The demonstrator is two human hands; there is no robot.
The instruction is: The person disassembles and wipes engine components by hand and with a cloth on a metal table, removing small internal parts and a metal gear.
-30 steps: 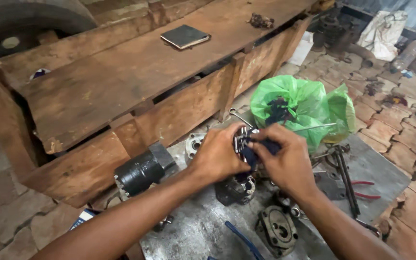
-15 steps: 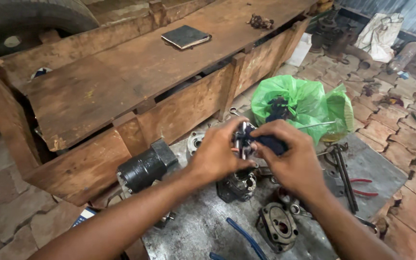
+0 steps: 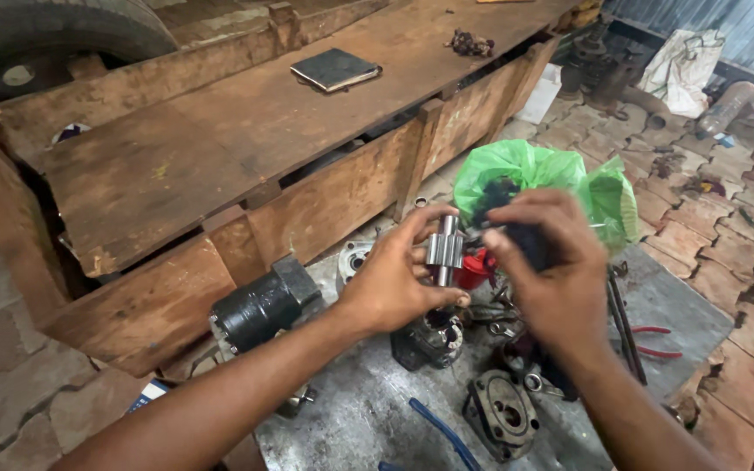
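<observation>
Right now my left hand (image 3: 394, 283) pinches a small metal gear shaft (image 3: 444, 251) between thumb and fingertips, holding it upright so the toothed middle stays bare and easy to see. My right hand (image 3: 547, 266) is curled around something dark beside the shaft; its fingers hide the thing, so I cannot tell what it is, only that the hand is closed on it. I hold both up off the work surface, probably to keep the shaft clean of the grit below.

Just beneath my left hand stands a dark pump body (image 3: 429, 338) on the grey metal sheet (image 3: 359, 419), bore upward, close enough that the shaft hangs almost over it. Below my right wrist lies a flat end cover (image 3: 501, 412) with a round opening, and a blue-handled tool (image 3: 434, 427) lies near it. To the left of my forearm rests a black cylindrical motor part (image 3: 263, 305) against the wooden bench (image 3: 220, 157). Beyond my fingers sits a green plastic bag (image 3: 534, 170), and red-handled pliers (image 3: 652, 340) lie off to the right.
</observation>
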